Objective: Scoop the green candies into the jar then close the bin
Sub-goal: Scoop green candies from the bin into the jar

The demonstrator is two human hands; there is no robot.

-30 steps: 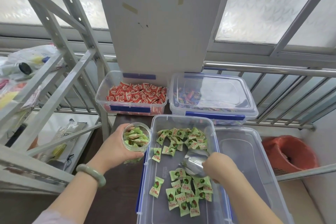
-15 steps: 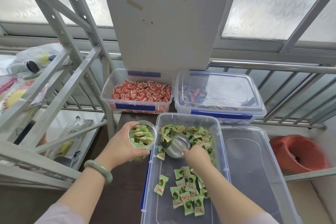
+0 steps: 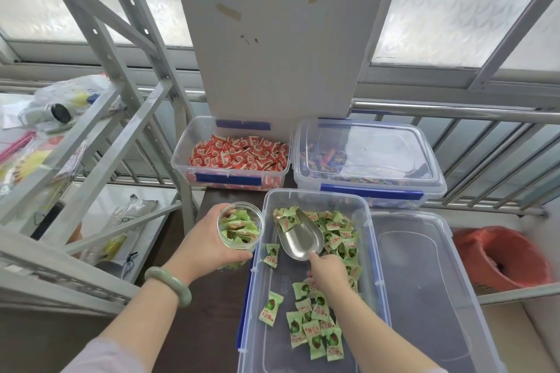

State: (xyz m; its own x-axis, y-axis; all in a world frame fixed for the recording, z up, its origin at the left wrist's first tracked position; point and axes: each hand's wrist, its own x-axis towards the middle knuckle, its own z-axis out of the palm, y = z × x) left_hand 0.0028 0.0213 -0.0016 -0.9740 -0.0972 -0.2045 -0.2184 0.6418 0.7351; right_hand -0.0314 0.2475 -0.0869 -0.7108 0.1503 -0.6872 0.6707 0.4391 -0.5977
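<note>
Green wrapped candies (image 3: 339, 227) need a low push from the silver metal scoop (image 3: 300, 239) my right hand (image 3: 325, 274) grips; my left hand (image 3: 209, 245) holds the clear jar (image 3: 240, 227) close.

Both forearms reach forward. The left hand (image 3: 209, 244), a green bangle (image 3: 168, 284) on its wrist, curls around the side of the jar (image 3: 240, 226), thumb toward the bin (image 3: 315, 281). Right of the jar, the right hand (image 3: 328, 274) is closed, knuckles up, pinching the scoop (image 3: 301, 238) by its handle.
</note>
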